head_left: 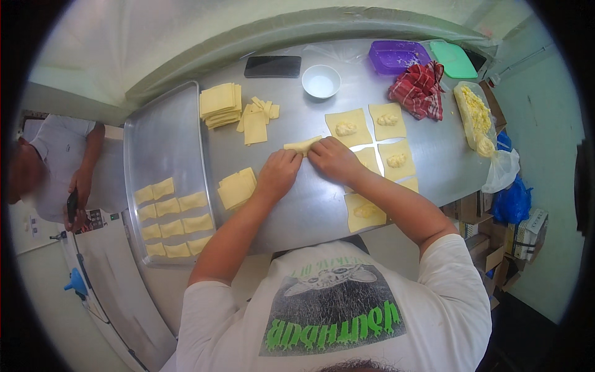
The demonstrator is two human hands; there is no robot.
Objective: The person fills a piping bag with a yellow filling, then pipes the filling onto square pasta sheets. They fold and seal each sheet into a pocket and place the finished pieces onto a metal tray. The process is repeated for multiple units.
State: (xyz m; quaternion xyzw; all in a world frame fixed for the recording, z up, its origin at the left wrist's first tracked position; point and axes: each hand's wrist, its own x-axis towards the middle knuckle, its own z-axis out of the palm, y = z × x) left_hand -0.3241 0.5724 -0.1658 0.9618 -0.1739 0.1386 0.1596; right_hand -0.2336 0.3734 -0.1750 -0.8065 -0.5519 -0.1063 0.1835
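My left hand (280,168) and my right hand (336,159) meet over the steel table, fingers closed on the two ends of a folded piece of dough (302,146). Right of them lie several flat dough squares (345,128), most topped with a pale yellow filling (396,160); my right forearm hides some. Beside my left forearm sits a small stack of dough sheets (237,188). Farther off are a taller stack (221,104) and loose dough strips (255,126). Several folded pastries (177,224) rest in rows on the metal tray (164,118) at left.
Along the far side are a black phone (273,66), a white bowl (321,81), a purple container (400,57), a green lid (453,60) and a red checked cloth (418,91). A tub of yellow filling (476,111) stands at right, boxes below. Another person (59,161) is at left.
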